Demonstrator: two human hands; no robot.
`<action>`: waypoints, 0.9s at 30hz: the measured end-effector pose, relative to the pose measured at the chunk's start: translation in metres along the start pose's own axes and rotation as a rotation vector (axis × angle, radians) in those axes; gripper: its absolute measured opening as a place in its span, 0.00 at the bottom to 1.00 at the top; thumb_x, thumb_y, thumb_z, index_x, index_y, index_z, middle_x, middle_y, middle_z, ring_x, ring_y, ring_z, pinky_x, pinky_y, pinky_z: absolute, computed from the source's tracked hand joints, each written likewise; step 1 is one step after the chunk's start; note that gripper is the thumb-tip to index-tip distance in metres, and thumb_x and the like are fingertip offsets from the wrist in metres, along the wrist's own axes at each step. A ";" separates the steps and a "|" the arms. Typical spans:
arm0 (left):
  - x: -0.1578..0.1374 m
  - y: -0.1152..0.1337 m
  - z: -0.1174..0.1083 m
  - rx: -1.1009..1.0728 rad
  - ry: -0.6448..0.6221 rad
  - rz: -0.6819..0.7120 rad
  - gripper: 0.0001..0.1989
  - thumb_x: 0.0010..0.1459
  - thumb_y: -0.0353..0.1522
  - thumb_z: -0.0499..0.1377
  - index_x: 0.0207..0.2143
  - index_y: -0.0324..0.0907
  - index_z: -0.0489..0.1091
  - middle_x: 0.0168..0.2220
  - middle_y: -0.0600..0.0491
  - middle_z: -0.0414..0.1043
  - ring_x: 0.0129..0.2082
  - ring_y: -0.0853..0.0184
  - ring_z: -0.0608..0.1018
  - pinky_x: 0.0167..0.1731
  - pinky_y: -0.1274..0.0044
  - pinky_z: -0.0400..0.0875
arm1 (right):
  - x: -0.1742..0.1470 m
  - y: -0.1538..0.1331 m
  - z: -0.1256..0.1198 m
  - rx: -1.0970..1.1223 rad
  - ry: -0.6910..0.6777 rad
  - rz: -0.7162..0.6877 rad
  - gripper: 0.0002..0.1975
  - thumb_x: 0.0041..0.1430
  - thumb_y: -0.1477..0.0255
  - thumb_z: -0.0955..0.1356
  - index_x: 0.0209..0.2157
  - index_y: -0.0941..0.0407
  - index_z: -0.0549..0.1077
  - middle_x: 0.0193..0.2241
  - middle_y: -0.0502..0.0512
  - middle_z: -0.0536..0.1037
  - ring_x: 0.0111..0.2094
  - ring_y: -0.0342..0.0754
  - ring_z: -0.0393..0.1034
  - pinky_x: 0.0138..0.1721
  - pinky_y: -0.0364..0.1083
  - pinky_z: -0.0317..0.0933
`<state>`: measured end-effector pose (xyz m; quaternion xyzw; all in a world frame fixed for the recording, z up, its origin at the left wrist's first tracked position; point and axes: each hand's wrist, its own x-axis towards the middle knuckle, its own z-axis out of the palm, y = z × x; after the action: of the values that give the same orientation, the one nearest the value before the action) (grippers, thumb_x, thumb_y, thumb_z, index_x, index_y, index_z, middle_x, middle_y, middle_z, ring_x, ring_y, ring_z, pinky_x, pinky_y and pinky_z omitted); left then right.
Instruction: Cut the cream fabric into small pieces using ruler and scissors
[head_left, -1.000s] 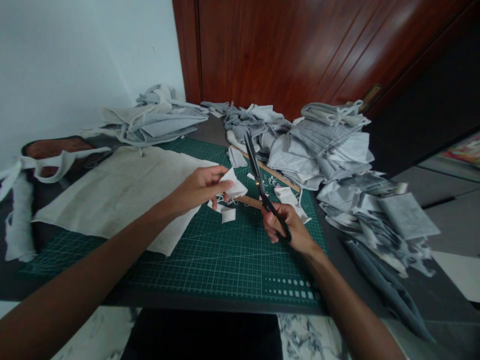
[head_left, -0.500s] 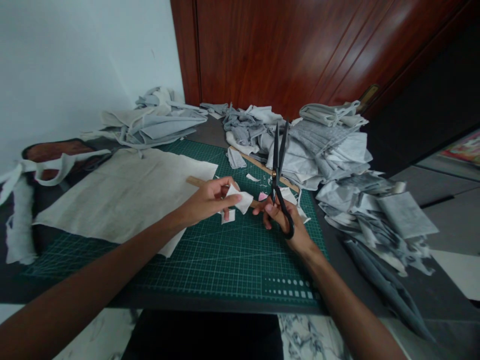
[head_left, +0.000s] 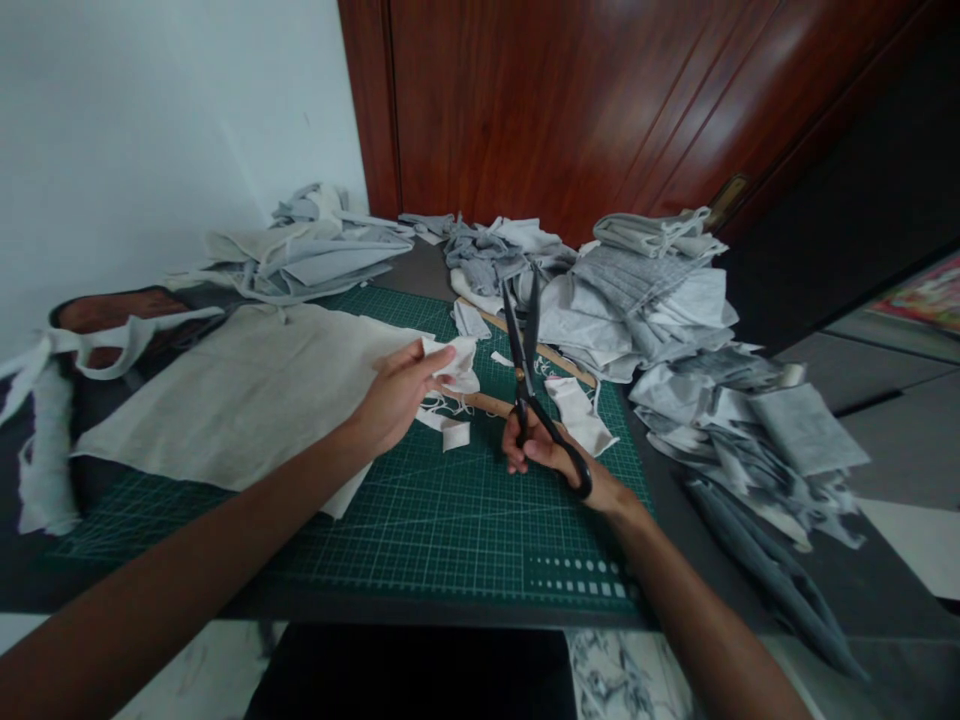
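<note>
Between the thumb and fingers of my left hand point(head_left: 397, 395) is a small piece of white fabric point(head_left: 461, 365). My right hand point(head_left: 551, 450) is closed round the handles of black scissors point(head_left: 521, 375); their blades point away from me and stand slightly apart, with nothing between them. Below the held piece, white fabric scraps point(head_left: 455, 434) and loose threads lie on the green cutting mat point(head_left: 450, 530). A wooden ruler point(head_left: 487, 403) lies between my hands, partly covered. Close to my right hand rests another white fabric piece point(head_left: 581, 415).
A large cream cloth point(head_left: 262, 390) spreads over the mat's left side. Grey and white fabric piles stand at the back left point(head_left: 307, 250), back right point(head_left: 637, 290) and right point(head_left: 750, 410). A second wooden strip point(head_left: 555, 360) lies along the far right. Behind is a wooden door point(head_left: 562, 110).
My left hand has moved up and left with its fabric piece. The scissors have swung left and their blades are a little wider apart. A pink scrap near the right hand no longer shows.
</note>
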<state>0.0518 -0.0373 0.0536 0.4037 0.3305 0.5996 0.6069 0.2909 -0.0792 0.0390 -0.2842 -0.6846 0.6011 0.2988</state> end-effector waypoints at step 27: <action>0.013 0.013 -0.012 -0.215 0.059 0.260 0.14 0.53 0.32 0.74 0.35 0.45 0.70 0.34 0.59 0.74 0.40 0.72 0.77 0.46 0.79 0.73 | -0.006 -0.023 0.000 -0.273 -0.156 0.135 0.28 0.64 0.42 0.66 0.35 0.55 0.66 0.27 0.47 0.64 0.27 0.42 0.57 0.27 0.44 0.52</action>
<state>0.0356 -0.0240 0.0610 0.3581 0.2270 0.7163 0.5542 0.2948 -0.0863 0.0610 -0.3200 -0.7602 0.5416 0.1623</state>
